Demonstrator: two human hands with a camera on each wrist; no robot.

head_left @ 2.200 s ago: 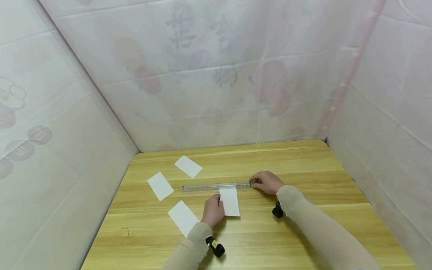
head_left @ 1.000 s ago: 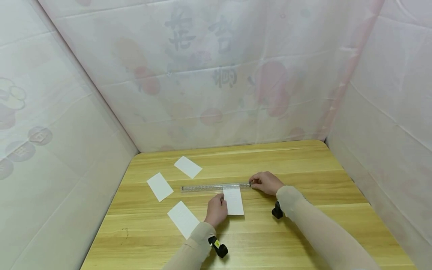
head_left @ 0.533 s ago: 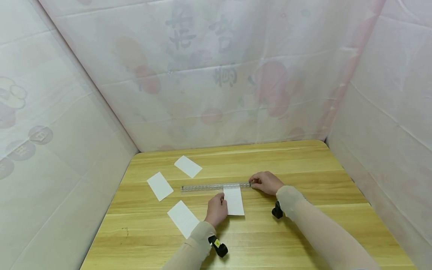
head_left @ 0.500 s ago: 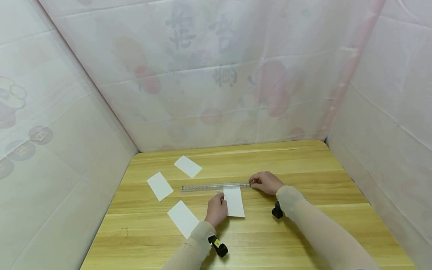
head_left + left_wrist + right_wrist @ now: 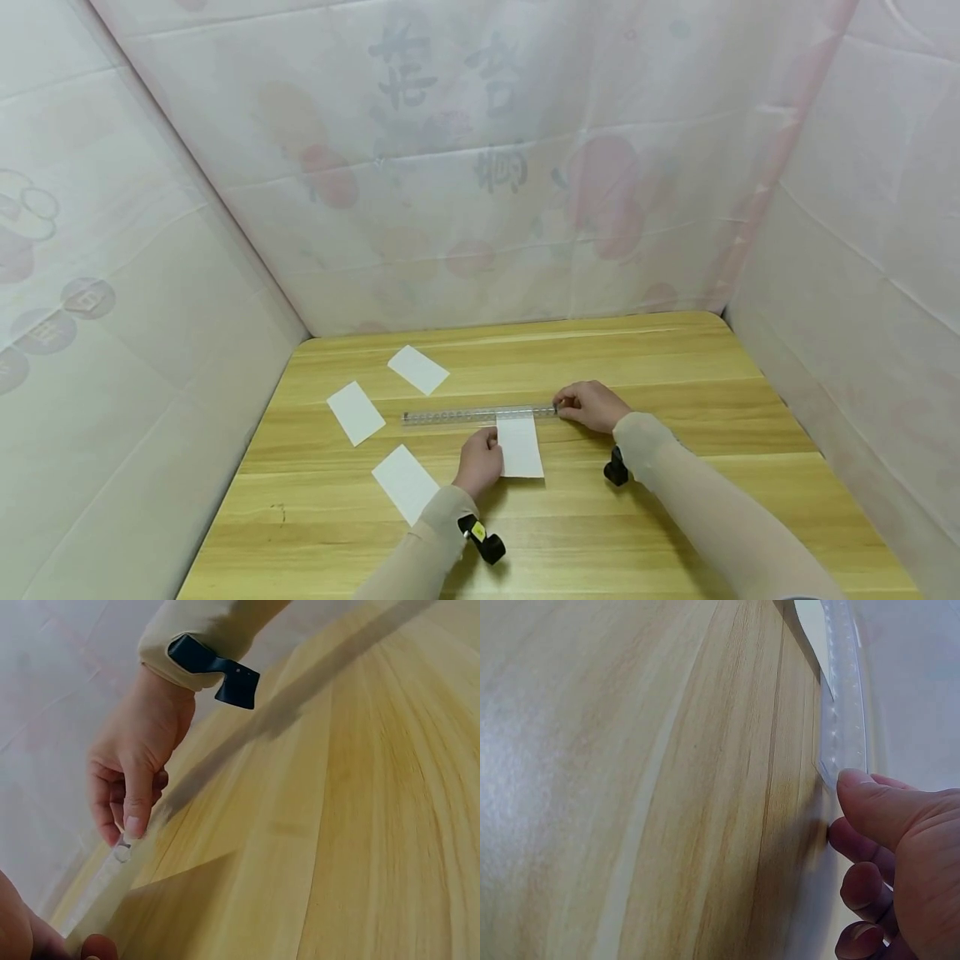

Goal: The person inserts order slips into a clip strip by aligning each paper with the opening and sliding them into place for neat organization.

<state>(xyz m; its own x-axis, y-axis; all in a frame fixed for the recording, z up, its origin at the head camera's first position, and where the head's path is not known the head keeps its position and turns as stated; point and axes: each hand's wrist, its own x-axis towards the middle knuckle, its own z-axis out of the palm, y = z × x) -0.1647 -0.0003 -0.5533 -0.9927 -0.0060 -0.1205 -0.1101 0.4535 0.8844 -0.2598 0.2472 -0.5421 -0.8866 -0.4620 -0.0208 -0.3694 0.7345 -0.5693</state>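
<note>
Fingers first: the right hand [image 5: 592, 405] pinches the right-hand tip of the clear ruler [image 5: 480, 414], thumb [image 5: 877, 806] on top and the other fingers curled beneath; the left hand [image 5: 480, 462] rests curled fingertips on the left edge of the white card [image 5: 520, 446], pressing it flat. Whether that thumb sits on or beside the card cannot be told.

Table [image 5: 675, 517], pale wood, bearing every item below.

Clear ruler, long, thin, transparent plastic, lying flat across the table's middle, running from 9 to 3 o'clock. Judged light and fairly stiff, with a slick surface likely to skate on the wood; best held at an end, as now, or pressed down from above along its length.

White card, at 6 o'clock of the ruler, its top edge touching or just under the ruler's near edge. Judged very light, thin, easily creased; likely to slide under a flat fingertip, and to lift only from an edge or corner.

Three loose cards, same kind: one [image 5: 406, 483] at 9 o'clock of the left hand, one [image 5: 356, 412] just off the ruler's left end, one [image 5: 418, 369] at 11 o'clock of the ruler.
</note>
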